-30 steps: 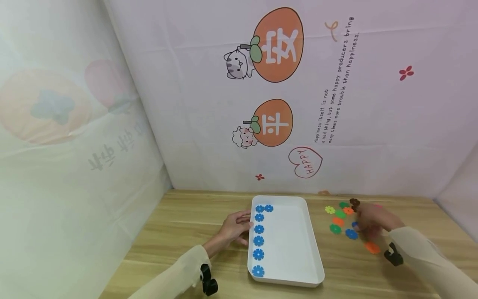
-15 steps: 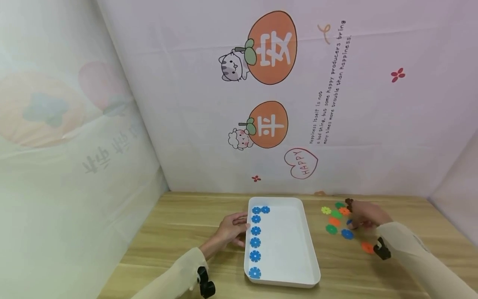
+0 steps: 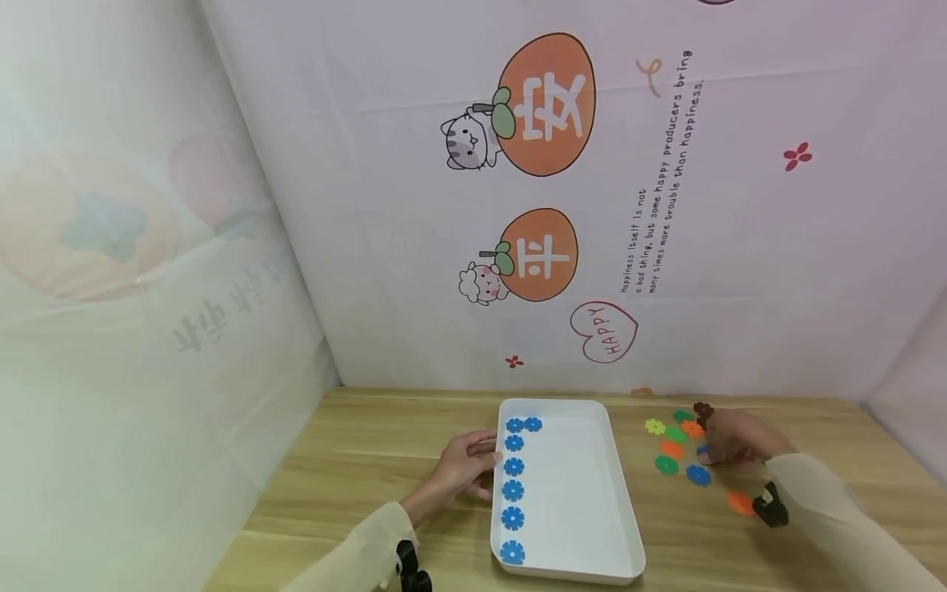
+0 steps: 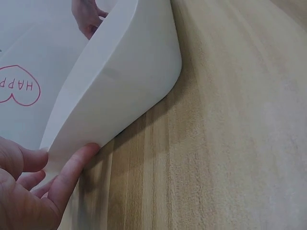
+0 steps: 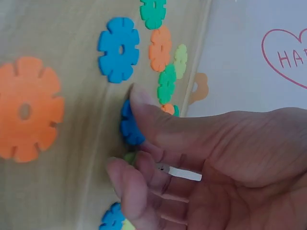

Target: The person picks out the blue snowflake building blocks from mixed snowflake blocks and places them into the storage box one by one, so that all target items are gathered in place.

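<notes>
A white tray (image 3: 570,493) stands on the table with blue notched plastic discs (image 3: 513,491) along its left side and one more beside the top one. My left hand (image 3: 466,466) holds the tray's left wall, thumb at the rim and fingers against the outside. Right of the tray, my right hand (image 3: 740,436) bends low over the loose discs. In the right wrist view its thumb lies against a blue disc (image 5: 130,125), partly hidden behind the thumb, with curled fingers just below. A sliver of green and a thin white strip (image 5: 180,173) show among those fingers.
Loose notched discs lie around the right hand: another blue disc (image 3: 698,475), an orange one (image 3: 740,503), a yellow one (image 3: 654,427), a brown one (image 3: 703,409) and several green and orange ones. A printed cloth wall (image 3: 414,247) rises behind the wooden table (image 3: 385,436).
The head view has shifted slightly. My right hand stays at the blue disc, its fingers moving a little; the left hand keeps its hold on the tray.
</notes>
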`<state>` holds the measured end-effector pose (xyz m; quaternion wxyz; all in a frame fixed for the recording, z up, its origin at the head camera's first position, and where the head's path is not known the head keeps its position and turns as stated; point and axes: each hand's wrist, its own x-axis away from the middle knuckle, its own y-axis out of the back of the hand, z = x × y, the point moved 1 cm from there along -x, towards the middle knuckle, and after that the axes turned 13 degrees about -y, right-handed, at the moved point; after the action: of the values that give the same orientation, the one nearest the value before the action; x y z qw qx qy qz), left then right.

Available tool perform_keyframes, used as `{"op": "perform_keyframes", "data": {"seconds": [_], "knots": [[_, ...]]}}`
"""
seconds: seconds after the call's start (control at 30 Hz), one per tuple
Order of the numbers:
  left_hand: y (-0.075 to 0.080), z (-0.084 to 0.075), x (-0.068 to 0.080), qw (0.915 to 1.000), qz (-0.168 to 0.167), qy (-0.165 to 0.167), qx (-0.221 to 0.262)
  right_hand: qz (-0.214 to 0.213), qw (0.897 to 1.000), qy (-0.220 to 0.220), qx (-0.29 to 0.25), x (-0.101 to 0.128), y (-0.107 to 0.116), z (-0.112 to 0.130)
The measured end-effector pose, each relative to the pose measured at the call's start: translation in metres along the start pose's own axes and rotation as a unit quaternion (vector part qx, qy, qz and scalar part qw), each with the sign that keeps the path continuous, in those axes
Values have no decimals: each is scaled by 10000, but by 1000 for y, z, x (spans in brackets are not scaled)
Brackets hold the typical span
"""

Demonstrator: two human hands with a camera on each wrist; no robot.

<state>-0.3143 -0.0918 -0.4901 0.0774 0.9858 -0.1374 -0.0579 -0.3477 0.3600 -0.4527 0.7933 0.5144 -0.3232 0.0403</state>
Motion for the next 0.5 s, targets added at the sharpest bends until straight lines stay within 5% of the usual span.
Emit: {"op": "perform_keyframes", "data": {"seconds": [0.27,0.5], "knots": [[0,-2,0,10000,-2,-55,-12,-423,9897,1318,-371,11,-2,-5],[0,0,0,10000,12,-94,-1,50,9790,1852,-853,13,-1,-1]]}}
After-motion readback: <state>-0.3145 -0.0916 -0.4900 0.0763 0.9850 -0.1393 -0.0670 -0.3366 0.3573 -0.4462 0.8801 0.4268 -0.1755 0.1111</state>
